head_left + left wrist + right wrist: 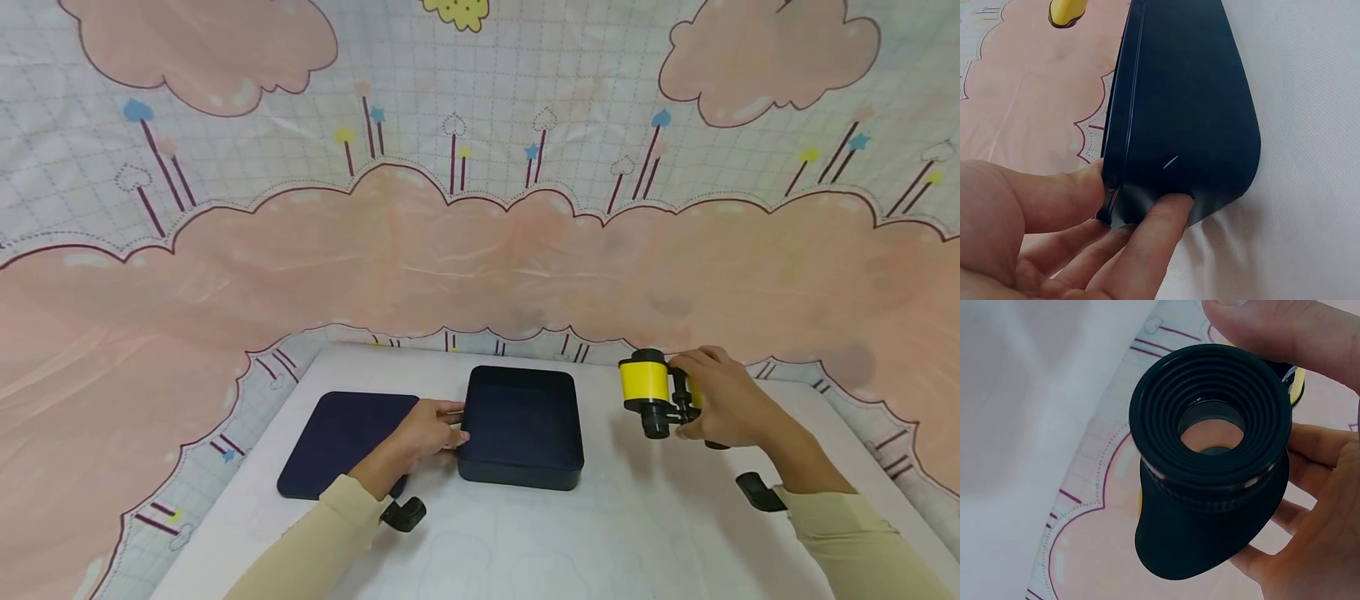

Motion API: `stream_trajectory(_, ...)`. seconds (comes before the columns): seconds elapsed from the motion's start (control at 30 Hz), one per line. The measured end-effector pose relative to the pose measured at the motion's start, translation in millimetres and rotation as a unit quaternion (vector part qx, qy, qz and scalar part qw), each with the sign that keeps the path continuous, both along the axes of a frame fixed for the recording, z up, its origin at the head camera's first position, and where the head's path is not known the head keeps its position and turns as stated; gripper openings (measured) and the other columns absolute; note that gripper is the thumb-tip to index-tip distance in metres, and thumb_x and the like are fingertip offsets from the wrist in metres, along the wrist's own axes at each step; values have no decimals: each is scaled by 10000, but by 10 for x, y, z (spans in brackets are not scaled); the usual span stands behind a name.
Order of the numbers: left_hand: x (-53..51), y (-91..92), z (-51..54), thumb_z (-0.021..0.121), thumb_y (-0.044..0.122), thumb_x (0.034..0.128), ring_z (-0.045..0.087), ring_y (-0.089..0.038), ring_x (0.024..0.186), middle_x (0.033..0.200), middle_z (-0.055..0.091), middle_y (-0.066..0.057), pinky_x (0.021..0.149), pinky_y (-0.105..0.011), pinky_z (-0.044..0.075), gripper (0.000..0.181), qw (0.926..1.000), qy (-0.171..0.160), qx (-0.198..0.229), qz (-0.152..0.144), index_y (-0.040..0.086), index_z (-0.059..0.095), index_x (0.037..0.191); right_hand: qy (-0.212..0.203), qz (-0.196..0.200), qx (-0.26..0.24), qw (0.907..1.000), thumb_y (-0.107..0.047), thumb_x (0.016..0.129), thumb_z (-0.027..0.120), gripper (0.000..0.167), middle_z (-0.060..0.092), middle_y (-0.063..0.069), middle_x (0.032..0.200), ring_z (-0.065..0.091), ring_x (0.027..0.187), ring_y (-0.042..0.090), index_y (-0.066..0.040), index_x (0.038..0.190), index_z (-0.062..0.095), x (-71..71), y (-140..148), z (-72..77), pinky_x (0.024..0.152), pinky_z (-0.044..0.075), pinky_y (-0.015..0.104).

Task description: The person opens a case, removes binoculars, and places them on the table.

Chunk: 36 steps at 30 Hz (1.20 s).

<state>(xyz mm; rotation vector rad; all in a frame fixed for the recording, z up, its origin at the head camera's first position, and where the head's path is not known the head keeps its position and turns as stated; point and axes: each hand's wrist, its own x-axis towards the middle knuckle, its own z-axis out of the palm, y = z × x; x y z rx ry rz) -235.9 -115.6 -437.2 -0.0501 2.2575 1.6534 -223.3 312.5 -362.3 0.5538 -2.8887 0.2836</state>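
A pair of yellow and black binoculars is up off the table on the right, in the grip of my right hand. One black eyepiece fills the middle of the right wrist view, with the thumb above it and fingers behind. Near the table's middle stands a dark blue box, its top uncovered. My left hand holds its left side. The left wrist view shows the thumb at the rim and fingertips against the outer wall. Left of the box lies a flat dark blue lid, partly hidden by that hand.
Everything rests on a white table. Its back edge meets a cloth backdrop printed with clouds, which also borders both sides. A black wrist camera sits on the left wrist, another black camera on the right.
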Motion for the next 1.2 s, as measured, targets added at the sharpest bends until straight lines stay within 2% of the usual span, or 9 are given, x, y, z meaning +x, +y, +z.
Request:
stream_trajectory(0.4, -31, 14, 1, 707, -96, 911, 646, -359, 1302, 1523, 555, -246, 948, -472, 618, 622, 10000, 29, -6, 69, -7, 528, 1499, -76, -66, -114, 9999, -264, 609, 962, 921, 589, 272, 1406, 390, 1351, 474, 44, 1381, 564, 1, 75, -7, 1069, 364, 789)
stream_trajectory(0.73, -15, 10, 20, 704, -92, 916, 635, -374, 1313, 1528, 548, -251, 942, -479, 619, 613, 10000, 13, 3, 69, -3, 532, 1497, -135, -198, -174, 9996, -265, 597, 969, 961, 572, 272, 1423, 406, 1334, 475, 45, 1404, 550, 8, 135, -64, 1045, 398, 795)
stream_trajectory(1.2, 11, 1, -7, 716, -83, 911, 657, -369, 1283, 1516, 558, -255, 926, -482, 624, 615, 9999, 6, -27, 115, -3, 535, 1494, -267, -350, -354, 9984, -258, 568, 995, 967, 567, 276, 1418, 452, 1285, 510, 24, 1389, 569, 35, 205, -244, 980, 450, 794)
